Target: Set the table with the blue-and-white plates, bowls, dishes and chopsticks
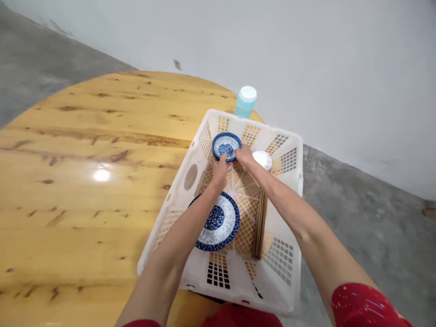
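Note:
Both my hands reach into a white plastic basket (177,200). They grip a small stack of blue-and-white saucers (226,144) near its far left corner. My left hand (220,172) has its thumb over the near rim, while my right hand (244,156) pinches the right side. Closer to me, a larger blue-and-white plate (225,227) lies on the basket floor, partly hidden by my left forearm. Wooden chopsticks (260,227) lie along the right side. Beside my right wrist is a white round dish or cup (262,159), partly covered by my arm.
The basket stands on a round, glossy wooden table (85,181), near its right edge. Just behind the basket stands a light-blue bottle with a white lid (245,101). A pale wall (323,68) rises behind the table, and grey concrete floor (357,218) shows at right.

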Tool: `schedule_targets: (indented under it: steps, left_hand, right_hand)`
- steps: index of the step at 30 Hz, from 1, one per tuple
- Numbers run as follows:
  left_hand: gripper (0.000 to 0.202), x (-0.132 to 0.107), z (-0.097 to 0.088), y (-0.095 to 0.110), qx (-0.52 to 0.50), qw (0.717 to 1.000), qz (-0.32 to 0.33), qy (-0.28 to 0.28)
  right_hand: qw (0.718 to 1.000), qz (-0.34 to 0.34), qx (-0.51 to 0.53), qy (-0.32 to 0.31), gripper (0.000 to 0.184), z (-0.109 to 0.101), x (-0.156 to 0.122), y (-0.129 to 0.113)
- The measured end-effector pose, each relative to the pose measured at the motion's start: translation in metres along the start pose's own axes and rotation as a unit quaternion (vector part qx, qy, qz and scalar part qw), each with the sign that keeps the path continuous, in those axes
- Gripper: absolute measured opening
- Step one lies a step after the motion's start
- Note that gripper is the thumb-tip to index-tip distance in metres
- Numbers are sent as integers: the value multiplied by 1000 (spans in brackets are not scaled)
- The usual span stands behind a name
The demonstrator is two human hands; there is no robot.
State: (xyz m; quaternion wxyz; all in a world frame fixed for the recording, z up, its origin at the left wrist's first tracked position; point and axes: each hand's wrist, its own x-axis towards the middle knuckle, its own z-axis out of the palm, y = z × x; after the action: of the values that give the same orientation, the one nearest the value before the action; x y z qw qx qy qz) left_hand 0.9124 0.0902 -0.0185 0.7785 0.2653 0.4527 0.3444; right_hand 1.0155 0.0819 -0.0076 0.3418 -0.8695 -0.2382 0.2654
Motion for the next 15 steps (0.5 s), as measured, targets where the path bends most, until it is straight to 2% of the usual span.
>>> schedule_targets:
  steps: [4, 9, 12, 15]
  left_hand:
    - [16, 4, -2, 11, -6, 1000, 19, 1]
    - [21, 12, -5, 23, 24, 999, -27, -6]
    - [38, 7, -10, 25, 68, 996, -59, -18]
    - [53, -10, -13, 27, 118, 987, -95, -50]
  right_hand:
    - [999, 11, -33, -15, 31, 4, 3, -16]
    - [994, 4, -91, -53, 29, -5, 5, -28]
    - [987, -43, -145, -57, 31, -27, 2, -24]
    - [976, -92, -194, -32, 31, -63, 1, -13]
